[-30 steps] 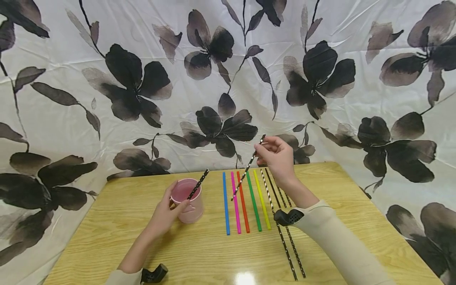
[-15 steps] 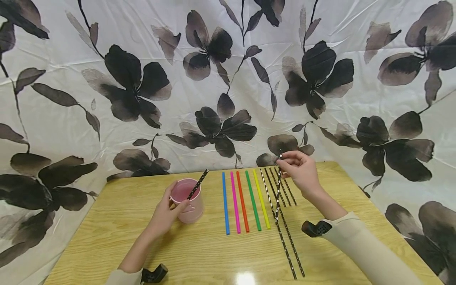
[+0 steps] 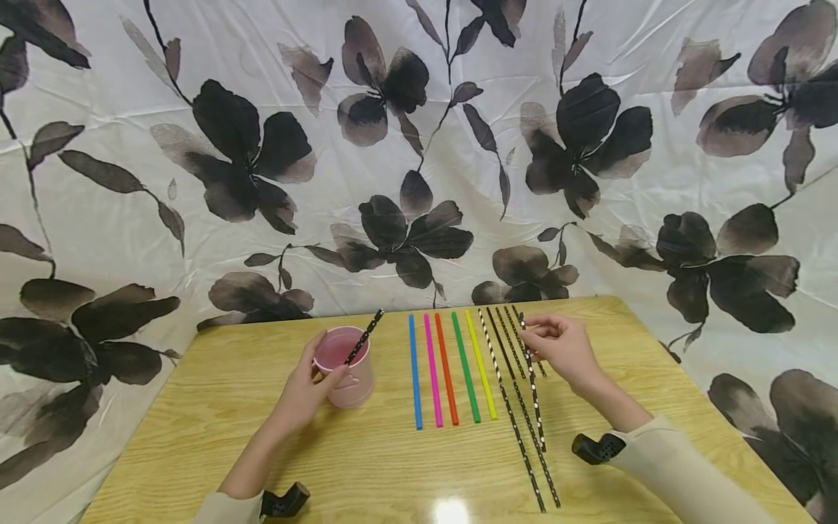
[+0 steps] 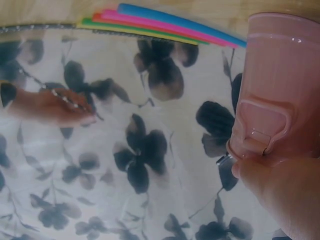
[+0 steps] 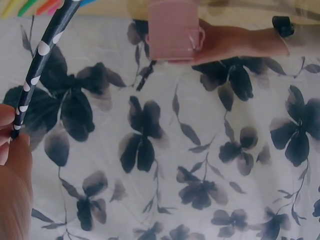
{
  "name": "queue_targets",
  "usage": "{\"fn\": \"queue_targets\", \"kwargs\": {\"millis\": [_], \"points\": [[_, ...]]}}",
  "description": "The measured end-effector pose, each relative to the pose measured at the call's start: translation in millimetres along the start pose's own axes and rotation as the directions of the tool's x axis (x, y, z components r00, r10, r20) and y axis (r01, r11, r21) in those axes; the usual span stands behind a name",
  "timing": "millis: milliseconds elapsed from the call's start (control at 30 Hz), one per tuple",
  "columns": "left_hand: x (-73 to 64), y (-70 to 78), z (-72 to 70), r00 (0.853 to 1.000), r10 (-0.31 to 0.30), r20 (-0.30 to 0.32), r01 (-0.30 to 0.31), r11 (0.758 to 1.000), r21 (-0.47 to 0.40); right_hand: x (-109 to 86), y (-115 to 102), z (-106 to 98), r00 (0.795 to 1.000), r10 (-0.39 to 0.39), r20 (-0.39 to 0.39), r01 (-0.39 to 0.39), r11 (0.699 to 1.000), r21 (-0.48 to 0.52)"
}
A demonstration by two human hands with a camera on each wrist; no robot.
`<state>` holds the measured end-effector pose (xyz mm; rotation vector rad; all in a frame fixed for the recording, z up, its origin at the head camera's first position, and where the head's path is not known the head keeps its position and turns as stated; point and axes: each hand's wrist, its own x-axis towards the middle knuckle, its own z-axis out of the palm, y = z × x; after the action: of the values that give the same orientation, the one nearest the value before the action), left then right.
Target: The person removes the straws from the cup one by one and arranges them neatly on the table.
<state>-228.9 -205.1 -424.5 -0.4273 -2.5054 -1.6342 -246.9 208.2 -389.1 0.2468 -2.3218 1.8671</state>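
Note:
My left hand (image 3: 302, 393) grips a small pink bucket (image 3: 356, 393), its thumb near the rim. One black straw with small white dots (image 3: 364, 339) leans inside and sticks out over the right side. In the left wrist view, a wire-like handle loop (image 4: 265, 125) shows on the bucket wall. At the right, my right hand (image 3: 564, 353) pinches a black straw with large white dots (image 5: 44, 47) near its far end. This straw slants over other dark straws; whether it touches the table cannot be told.
Blue (image 3: 415, 371), pink (image 3: 433, 371), red (image 3: 447, 371), green (image 3: 465, 367) and yellow (image 3: 481, 367) straws lie in a row on the wooden table (image 3: 262, 364). Right of them lie a striped straw (image 3: 491, 342) and several dark ones. A floral cloth (image 3: 419, 145) hangs behind.
My right hand has carried the dotted straw rightward and down, from above the coloured straws to the dark ones. The left hand and bucket have stayed put.

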Motion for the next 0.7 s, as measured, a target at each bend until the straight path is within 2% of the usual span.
{"fn": "queue_targets", "kwargs": {"millis": [267, 467, 567, 700], "points": [[1.1, -3.7, -0.3, 1.0, -0.001, -0.001, 0.001, 1.0, 0.002, -16.0, 28.1, -3.0, 0.985, 0.165, 0.059, -0.161, 0.985, -0.062], [1.8, -6.6, 0.0, 1.0, -0.01, 0.0, 0.01, 1.0, 0.015, -24.8, 49.3, -1.5, 0.977, 0.198, 0.083, -0.19, 0.977, -0.099], [2.4, -6.9, 0.2, 1.0, -0.007, -0.002, 0.007, 1.0, 0.011, -29.2, 50.8, -0.9, 0.971, 0.225, 0.081, -0.214, 0.969, -0.119], [7.3, -26.4, 0.3, 1.0, -0.008, -0.01, 0.008, 1.0, 0.028, -32.4, 56.9, -0.8, 0.955, 0.291, 0.056, -0.282, 0.95, -0.134]]}}
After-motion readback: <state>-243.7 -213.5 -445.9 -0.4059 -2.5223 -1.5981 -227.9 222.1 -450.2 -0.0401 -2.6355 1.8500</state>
